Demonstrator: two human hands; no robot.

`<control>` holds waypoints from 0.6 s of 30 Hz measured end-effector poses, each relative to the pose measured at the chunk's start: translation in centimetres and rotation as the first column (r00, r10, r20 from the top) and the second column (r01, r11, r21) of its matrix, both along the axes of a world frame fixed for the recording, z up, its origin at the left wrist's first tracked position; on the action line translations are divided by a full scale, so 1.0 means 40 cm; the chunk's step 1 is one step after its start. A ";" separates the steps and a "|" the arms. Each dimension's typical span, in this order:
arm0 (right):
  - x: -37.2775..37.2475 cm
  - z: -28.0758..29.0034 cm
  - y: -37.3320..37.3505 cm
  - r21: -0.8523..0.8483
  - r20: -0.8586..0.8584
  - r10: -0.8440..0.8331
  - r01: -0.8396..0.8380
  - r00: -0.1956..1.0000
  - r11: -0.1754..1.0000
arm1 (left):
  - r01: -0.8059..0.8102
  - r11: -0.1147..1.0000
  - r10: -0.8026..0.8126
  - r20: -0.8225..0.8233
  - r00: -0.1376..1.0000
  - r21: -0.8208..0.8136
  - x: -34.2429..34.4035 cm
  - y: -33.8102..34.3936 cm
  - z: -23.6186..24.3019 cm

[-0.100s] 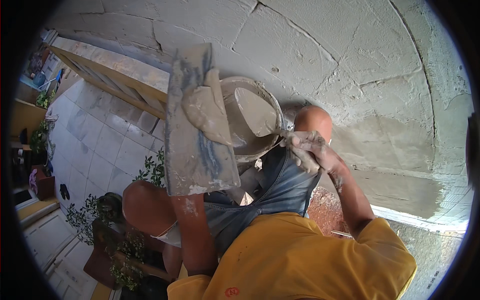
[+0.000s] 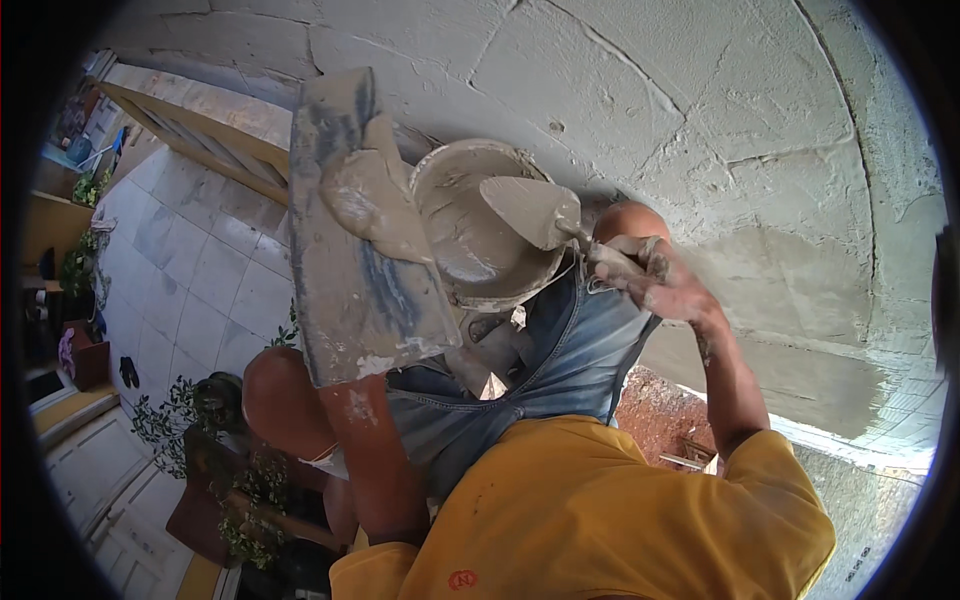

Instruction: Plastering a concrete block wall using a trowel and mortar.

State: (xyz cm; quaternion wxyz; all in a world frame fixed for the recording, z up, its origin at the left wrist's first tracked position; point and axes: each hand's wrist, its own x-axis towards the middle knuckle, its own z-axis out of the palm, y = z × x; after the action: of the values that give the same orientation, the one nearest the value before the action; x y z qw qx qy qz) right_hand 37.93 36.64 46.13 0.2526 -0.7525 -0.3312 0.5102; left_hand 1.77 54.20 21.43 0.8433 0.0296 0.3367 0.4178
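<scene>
A long rectangular plastering float, smeared with grey mortar, is held up over my left thigh. My left forearm reaches beneath it, and the board hides my left hand. On its face sits a thick wet lump of mortar. Just right of the float stands a round bucket with wet mortar coating its inside. My mortar-crusted right hand is closed around the handle of a pointed trowel. Its grey-coated blade points left, over the bucket's right side.
A block wall with mortared joints curves across the top and right, with a damp patch low down. A ledge runs at upper left beside a tiled floor. Potted plants stand at lower left; reddish rubble lies by my right side.
The trowel has come up and rightward from inside the bucket, its blade turning flatter. The float has shifted left, showing more of the bucket.
</scene>
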 end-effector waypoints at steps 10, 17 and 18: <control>-0.041 0.077 0.142 -0.410 0.765 0.587 -0.501 0.266 0.762 | -0.129 0.991 0.130 0.014 0.991 -0.037 -0.014 0.021 -0.033; -0.053 -0.022 0.132 -0.543 0.772 0.634 -0.569 -0.047 0.618 | -0.127 0.991 0.132 0.155 0.979 -0.040 0.128 0.053 0.001; -0.057 -0.027 0.134 -0.443 0.835 0.549 -0.647 -0.046 0.620 | -0.128 0.991 0.132 0.179 0.975 -0.034 0.146 0.052 0.010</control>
State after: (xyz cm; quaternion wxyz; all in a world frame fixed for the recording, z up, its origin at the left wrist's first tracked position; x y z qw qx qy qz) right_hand 35.64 42.01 45.04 -0.2068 -0.6596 -0.7225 0.0117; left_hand 7.60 56.28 21.82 0.8416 -0.0397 0.2646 0.4692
